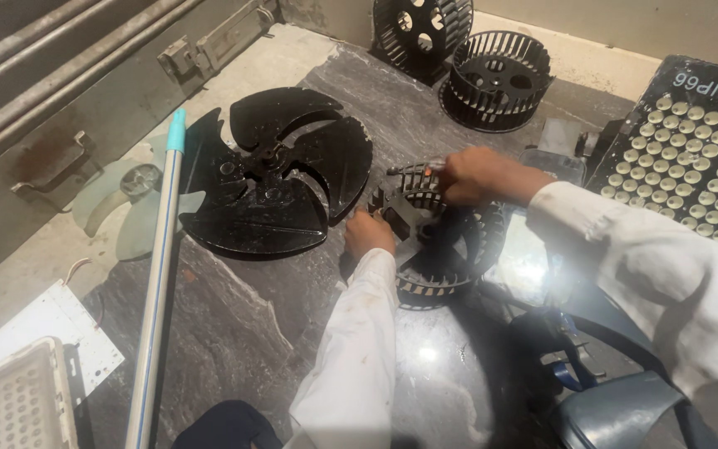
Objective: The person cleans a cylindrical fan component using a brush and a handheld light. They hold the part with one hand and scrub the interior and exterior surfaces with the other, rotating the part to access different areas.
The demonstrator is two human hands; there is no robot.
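A black cylindrical blower wheel [450,249] lies on the dark stone floor in the middle of the head view. My left hand [368,232] grips its left rim. My right hand [469,175] is closed over the wheel's upper edge and pinches a thin dark tool [409,169] that points left. Both arms wear white sleeves. The wheel's hub is partly hidden by my hands.
Stacked black propeller fan blades [272,170] lie to the left, with a pale translucent blade [122,199] beyond. Two more blower wheels [496,79] stand at the back. A long grey pole [159,274] crosses the left. A black panel studded with round lenses [691,150] sits right, a white grille [10,399] bottom left.
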